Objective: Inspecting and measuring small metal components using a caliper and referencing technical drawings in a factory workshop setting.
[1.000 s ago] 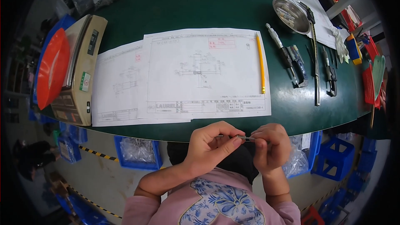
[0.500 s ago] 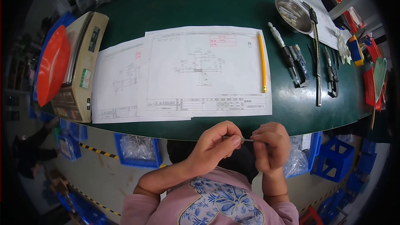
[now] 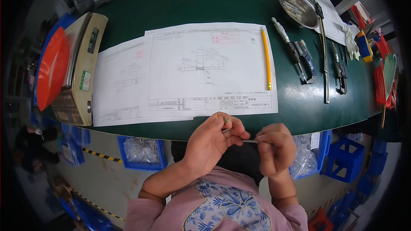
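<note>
My left hand (image 3: 209, 143), palm turned partly up, is closed around a small metal pin (image 3: 226, 131); a shiny end of metal shows between thumb and forefinger. Its exact shape is mostly hidden by the fingers. In my right hand (image 3: 277, 147) a thin metal rod (image 3: 250, 141) is pinched between thumb and fingers, its tip pointing left toward the left fingertips. Both hands are over my lap, just off the table's front edge. Ahead of them lies a technical drawing (image 3: 184, 90) with a yellow pencil (image 3: 266, 60) along its right side.
A weighing scale (image 3: 92, 66) with a red tray (image 3: 53, 68) stands left on the green table (image 3: 205, 4). At right lie a micrometer (image 3: 295, 53), a caliper (image 3: 326, 66), another gauge (image 3: 339, 70) and a steel bowl (image 3: 295, 0) of small parts. Blue crates (image 3: 143, 167) sit below.
My left hand has rolled palm-up and opened its grip somewhat, with the metal pin now among its fingers, apart from the thin rod. My right hand has barely shifted.
</note>
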Motion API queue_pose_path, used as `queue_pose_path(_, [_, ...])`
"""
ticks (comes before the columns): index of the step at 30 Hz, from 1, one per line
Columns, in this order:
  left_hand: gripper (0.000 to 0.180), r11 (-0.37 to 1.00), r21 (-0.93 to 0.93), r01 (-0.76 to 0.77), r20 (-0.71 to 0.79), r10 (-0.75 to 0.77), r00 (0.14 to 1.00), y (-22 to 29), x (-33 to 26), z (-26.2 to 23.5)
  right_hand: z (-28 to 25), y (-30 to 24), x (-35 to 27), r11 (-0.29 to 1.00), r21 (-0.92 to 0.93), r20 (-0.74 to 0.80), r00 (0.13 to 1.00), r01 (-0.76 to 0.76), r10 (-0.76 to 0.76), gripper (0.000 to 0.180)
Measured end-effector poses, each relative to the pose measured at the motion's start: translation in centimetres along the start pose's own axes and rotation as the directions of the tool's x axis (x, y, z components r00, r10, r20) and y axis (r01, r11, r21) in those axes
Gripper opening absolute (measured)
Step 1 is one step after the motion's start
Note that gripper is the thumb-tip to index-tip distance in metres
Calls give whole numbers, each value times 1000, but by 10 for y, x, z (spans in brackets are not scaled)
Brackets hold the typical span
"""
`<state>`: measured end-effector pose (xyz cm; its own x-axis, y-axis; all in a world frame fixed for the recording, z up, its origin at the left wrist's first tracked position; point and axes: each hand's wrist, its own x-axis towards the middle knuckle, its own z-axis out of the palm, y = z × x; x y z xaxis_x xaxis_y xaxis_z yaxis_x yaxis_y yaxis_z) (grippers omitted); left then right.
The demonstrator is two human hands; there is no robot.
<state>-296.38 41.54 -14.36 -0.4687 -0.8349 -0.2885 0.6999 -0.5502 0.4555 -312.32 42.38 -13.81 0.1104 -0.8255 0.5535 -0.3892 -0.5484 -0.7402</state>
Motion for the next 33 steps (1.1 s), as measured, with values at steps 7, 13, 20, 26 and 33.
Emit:
queue_pose_path(7, [24,994,-109,12,38,-8,999,2,2,6,10,5,-2,993,-114,0,1000,-19,19,14])
queue_pose_path(13, [25,994,-113,8,63,-1,998,0,2,7,14,8,-4,977,-210,-15,1000,18,-22,16])
queue_pose_path(20, [25,998,-70,8,27,-6,1000,0,2,5,17,6,-5,995,-99,8,1000,0,1,16])
queue_pose_path(26, [25,999,-8,-32,44,33,999,-2,2,3,18,4,-5,988,-149,54,998,45,-37,14])
queue_pose_path(33, [24,986,133,-96,92,84,992,-8,2,6,16,0,-9,973,-209,59,994,101,-91,15])
